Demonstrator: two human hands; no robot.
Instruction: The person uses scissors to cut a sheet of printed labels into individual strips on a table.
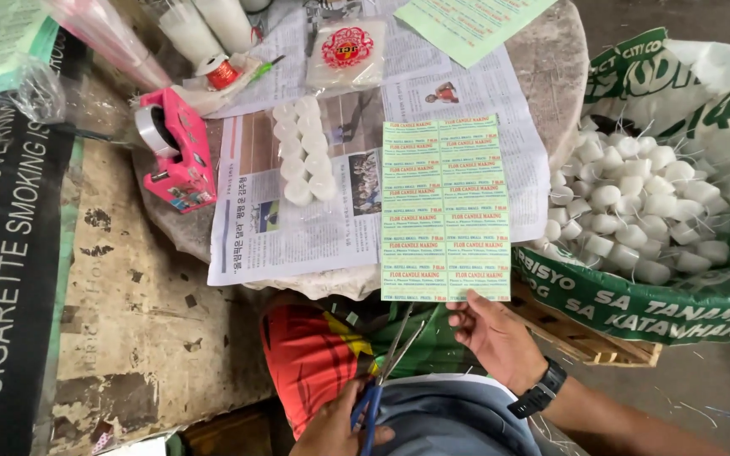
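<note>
right hand (493, 333) pinched the bottom edge of a green-and-white printed paper label sheet (444, 207), fingers closed on it, black wristwatch (541, 393) on that wrist. left hand (337, 426) gripped blue-handled metal scissors (389, 367), blades a little apart, tips just below the sheet's lower edge. sheet lay over spread newspaper (297, 228) on the round stone tabletop (551, 59). two rows of small white candles (304, 150) sat on the newspaper left of the sheet. pink tape dispenser (179, 152) further left. green-printed white sack (678, 279) full of white candles at right.
</note>
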